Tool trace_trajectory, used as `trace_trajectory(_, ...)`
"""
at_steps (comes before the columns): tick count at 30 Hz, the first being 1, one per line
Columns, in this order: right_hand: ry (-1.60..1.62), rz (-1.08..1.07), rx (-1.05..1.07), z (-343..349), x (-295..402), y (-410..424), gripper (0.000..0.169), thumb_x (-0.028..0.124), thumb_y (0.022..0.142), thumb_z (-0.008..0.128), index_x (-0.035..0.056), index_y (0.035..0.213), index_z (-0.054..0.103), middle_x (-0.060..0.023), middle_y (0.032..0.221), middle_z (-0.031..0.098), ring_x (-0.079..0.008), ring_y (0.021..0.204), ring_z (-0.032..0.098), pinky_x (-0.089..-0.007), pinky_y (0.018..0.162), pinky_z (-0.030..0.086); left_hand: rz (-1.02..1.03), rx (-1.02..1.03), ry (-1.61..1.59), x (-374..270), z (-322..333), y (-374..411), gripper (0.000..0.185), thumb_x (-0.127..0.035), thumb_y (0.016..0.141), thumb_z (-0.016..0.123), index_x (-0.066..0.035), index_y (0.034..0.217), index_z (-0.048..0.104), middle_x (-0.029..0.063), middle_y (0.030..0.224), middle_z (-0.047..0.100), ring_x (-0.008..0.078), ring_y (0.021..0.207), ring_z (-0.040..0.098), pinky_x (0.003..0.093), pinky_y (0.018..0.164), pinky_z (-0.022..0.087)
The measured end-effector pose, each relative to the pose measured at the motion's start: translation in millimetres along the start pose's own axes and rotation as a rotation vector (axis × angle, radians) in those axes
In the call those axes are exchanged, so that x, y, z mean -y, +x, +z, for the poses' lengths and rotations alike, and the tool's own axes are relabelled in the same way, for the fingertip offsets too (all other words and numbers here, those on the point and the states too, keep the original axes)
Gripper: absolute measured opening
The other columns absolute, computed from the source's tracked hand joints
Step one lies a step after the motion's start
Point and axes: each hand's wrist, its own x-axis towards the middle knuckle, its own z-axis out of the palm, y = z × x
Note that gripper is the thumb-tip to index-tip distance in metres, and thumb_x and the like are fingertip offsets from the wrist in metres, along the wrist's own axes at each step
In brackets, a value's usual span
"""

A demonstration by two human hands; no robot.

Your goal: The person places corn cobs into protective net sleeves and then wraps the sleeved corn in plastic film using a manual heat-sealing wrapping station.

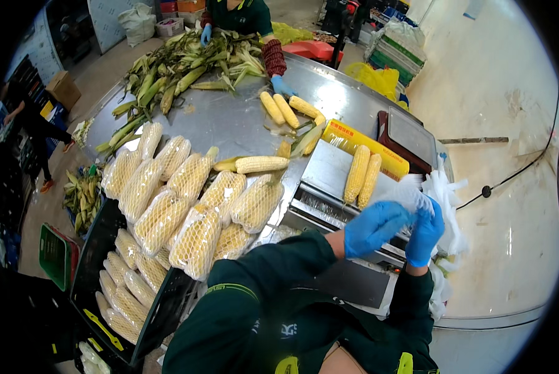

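Note:
My left hand (377,228) and my right hand (424,233), both in blue gloves, are close together at the right, over the front of a metal film-wrapping machine (326,166). A white foam mesh sleeve (403,194) is held between them; the fingers are partly hidden. Two peeled corn cobs (357,174) lie side by side on the machine's top, just beyond my hands. A yellow film box (349,140) stands behind the cobs. More white mesh sleeves (443,205) hang at the machine's right side. Several mesh-covered, film-wrapped corn packs (195,240) are piled on the table to the left.
A dark crate (153,322) of wrapped corn stands at the lower left. A co-worker's gloved hand (281,86) is near peeled cobs (272,108) across the metal table (214,114). Unhusked corn and husks (186,70) are heaped at the far left; a scale (410,135) stands at the right.

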Motion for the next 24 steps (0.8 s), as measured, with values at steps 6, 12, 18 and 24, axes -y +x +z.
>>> trace_trajectory(6,0.09,0.004,0.221,18,-2,-35,0.016,0.004,0.087,0.055,-0.0008,0.102,0.061,-0.0008,0.086,0.06,-0.0087,0.074,0.052,-0.0244,0.065,0.045,-0.181,0.088,0.825,82,-11,-1,0.043,-0.026,0.096,0.036,-0.001,0.131,0.042,0.0164,0.13,0.047,0.0285,0.123,0.042,0.038,0.109,0.027)
trace_trajectory(12,0.112,-0.029,0.268,21,18,-32,0.026,0.005,0.079,0.066,-0.0005,0.103,0.058,-0.0039,0.077,0.056,-0.0114,0.063,0.049,-0.025,0.059,0.042,0.02,-0.063,0.384,108,-14,25,0.045,-0.018,0.097,0.035,0.001,0.137,0.031,0.0158,0.139,0.036,0.0271,0.132,0.031,0.0354,0.112,0.02)
trace_trajectory(18,0.59,0.182,1.035,27,9,2,0.018,0.018,0.088,0.058,0.0038,0.097,0.066,-0.0114,0.086,0.066,-0.0221,0.073,0.064,-0.0304,0.067,0.049,0.056,0.215,0.529,108,-14,19,0.054,-0.021,0.094,0.036,0.0,0.141,0.023,0.0196,0.145,0.023,0.032,0.137,0.02,0.0375,0.113,0.014)
trace_trajectory(24,0.339,0.058,0.505,40,-126,-3,0.034,0.016,0.092,0.048,0.002,0.123,0.048,-0.0121,0.12,0.053,-0.0243,0.11,0.051,-0.0342,0.093,0.042,-0.006,0.075,0.63,99,2,23,0.064,-0.033,0.09,0.045,-0.005,0.143,0.023,0.0192,0.147,0.022,0.0341,0.137,0.018,0.0417,0.113,0.012)
